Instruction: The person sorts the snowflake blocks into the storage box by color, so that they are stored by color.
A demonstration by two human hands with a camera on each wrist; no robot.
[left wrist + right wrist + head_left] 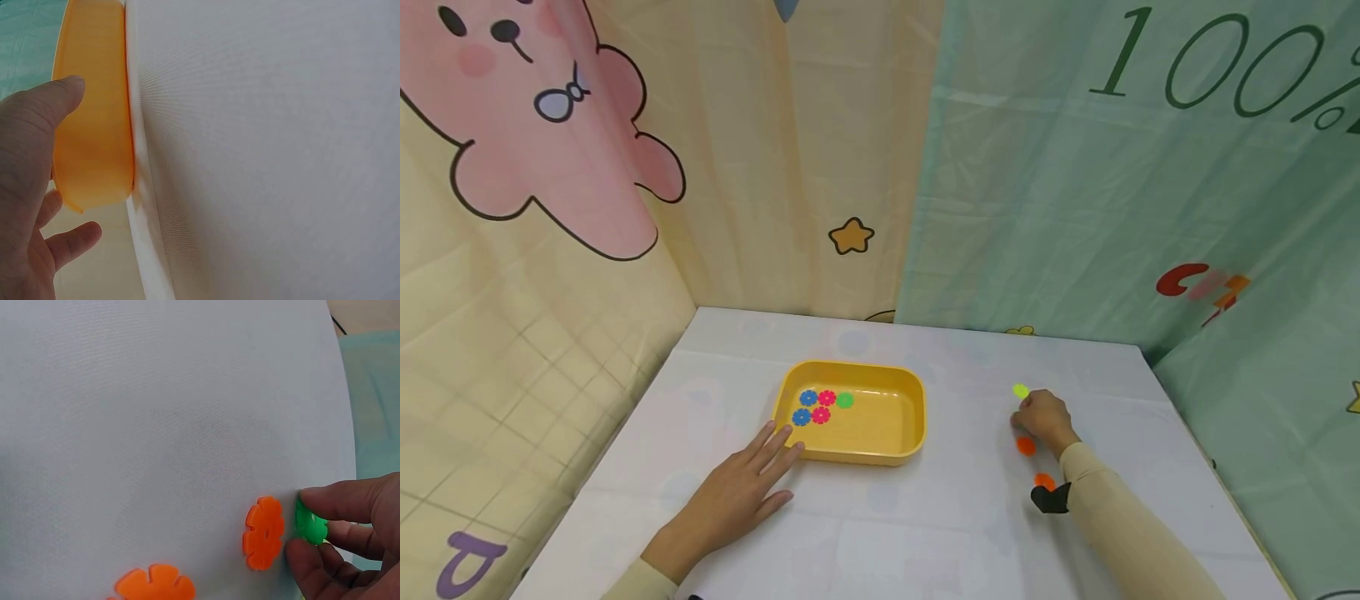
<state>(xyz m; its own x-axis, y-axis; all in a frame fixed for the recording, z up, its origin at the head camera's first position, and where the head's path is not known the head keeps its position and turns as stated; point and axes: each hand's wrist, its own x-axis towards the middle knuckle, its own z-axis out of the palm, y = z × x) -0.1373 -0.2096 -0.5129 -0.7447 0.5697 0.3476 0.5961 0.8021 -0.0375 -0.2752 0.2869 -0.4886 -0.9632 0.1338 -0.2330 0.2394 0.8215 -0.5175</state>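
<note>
My left hand lies with fairly straight fingers touching the near-left rim of a yellow tray. Inside that tray, toward its left, are flower-shaped plastic pieces: blue ones, pink ones and a green one. Over on the right, my right hand pinches a green flower-shaped piece between thumb and fingers at the tabletop; the head view hides this piece. Just beyond the fingers sits a yellow-green piece. Two orange flower pieces lie nearer, beside the hand and forearm.
A white cloth covers the table. Behind it hang printed curtains, one cream and one green. A black device part sticks out from the right wrist, over the nearer orange piece.
</note>
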